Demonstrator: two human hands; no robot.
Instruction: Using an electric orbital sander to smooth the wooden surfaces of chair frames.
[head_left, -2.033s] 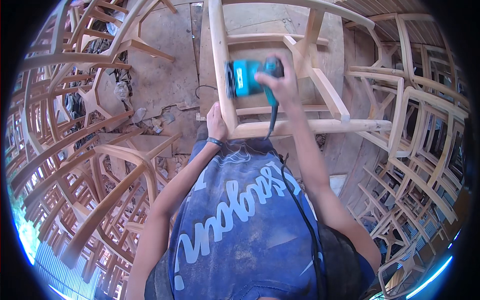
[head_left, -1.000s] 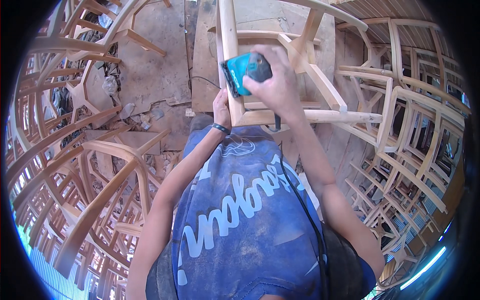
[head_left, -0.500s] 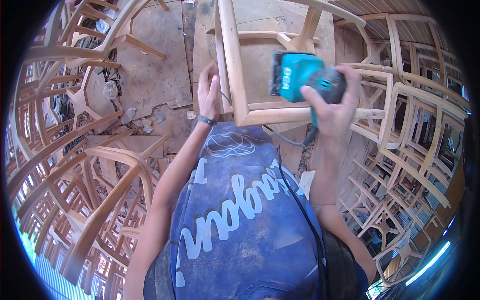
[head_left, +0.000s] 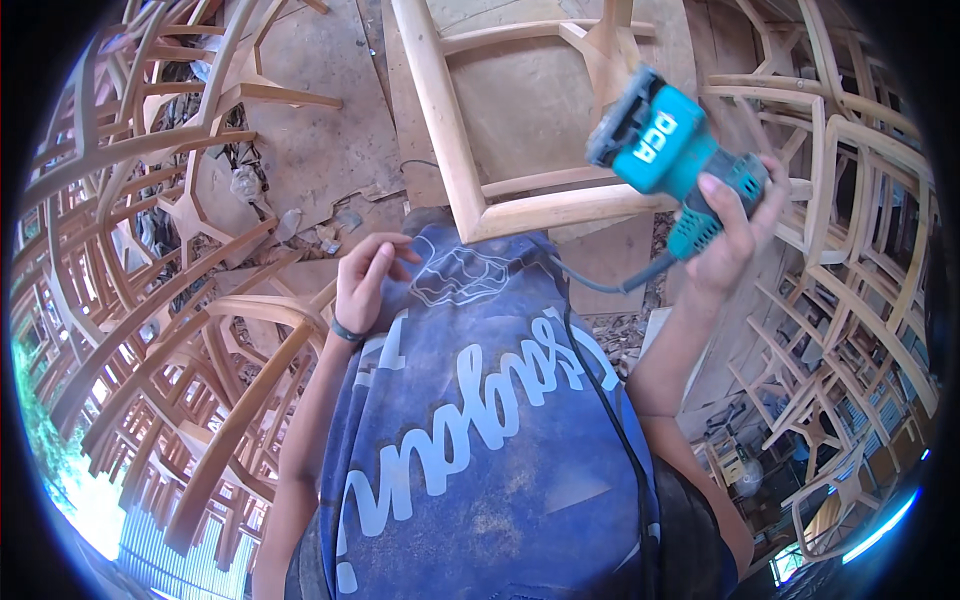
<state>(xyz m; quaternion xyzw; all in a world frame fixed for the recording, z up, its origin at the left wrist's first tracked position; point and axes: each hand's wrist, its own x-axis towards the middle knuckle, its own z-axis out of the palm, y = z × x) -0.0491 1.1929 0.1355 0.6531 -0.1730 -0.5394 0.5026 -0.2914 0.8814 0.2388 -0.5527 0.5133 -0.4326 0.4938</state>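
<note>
Bare-wood chair frames (head_left: 235,435) crowd your left, stacked seating frames (head_left: 828,160) your right. Plywood sheets (head_left: 310,120) on the floor ahead of you, crumpled plastic (head_left: 245,183) nearby. Corrugated sheeting (head_left: 180,560) lower left.

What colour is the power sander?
The sander is teal and black, clearest in the head view.

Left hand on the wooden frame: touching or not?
Apart. In the head view, the blue garment shows in the gap between the fingertips of the left hand and the near corner of the wooden frame.
</note>
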